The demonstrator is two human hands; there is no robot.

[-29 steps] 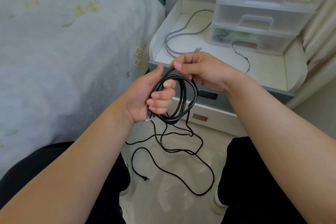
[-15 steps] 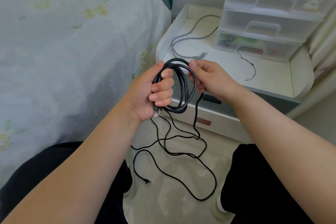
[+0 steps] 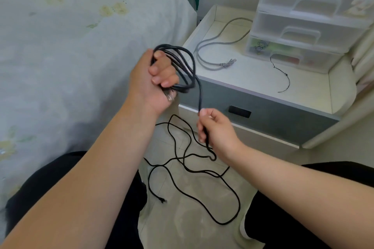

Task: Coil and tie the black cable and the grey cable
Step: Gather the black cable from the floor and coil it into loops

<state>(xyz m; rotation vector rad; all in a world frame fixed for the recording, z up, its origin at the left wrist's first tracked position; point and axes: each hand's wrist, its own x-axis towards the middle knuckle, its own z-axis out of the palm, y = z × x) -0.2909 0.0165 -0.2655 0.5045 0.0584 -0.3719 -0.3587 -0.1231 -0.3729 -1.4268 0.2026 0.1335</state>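
My left hand (image 3: 155, 81) grips several loops of the black cable (image 3: 183, 60), held upright above my lap. One strand runs down from the coil to my right hand (image 3: 214, 131), which is closed around it lower down. The rest of the black cable lies in loose tangles on the floor between my knees, its plug end near the left knee. The grey cable (image 3: 212, 46) lies uncoiled on the bedside table (image 3: 303, 87), its connector pointing right.
A clear plastic drawer unit (image 3: 309, 26) stands at the back of the bedside table. A thin black tie string (image 3: 282, 75) lies on the tabletop in front of it. A bed with a floral cover (image 3: 70, 46) fills the left side.
My right hand has let go of the coil's top and slid down the loose strand towards my lap. My left hand has lifted the coil slightly higher and to the left.
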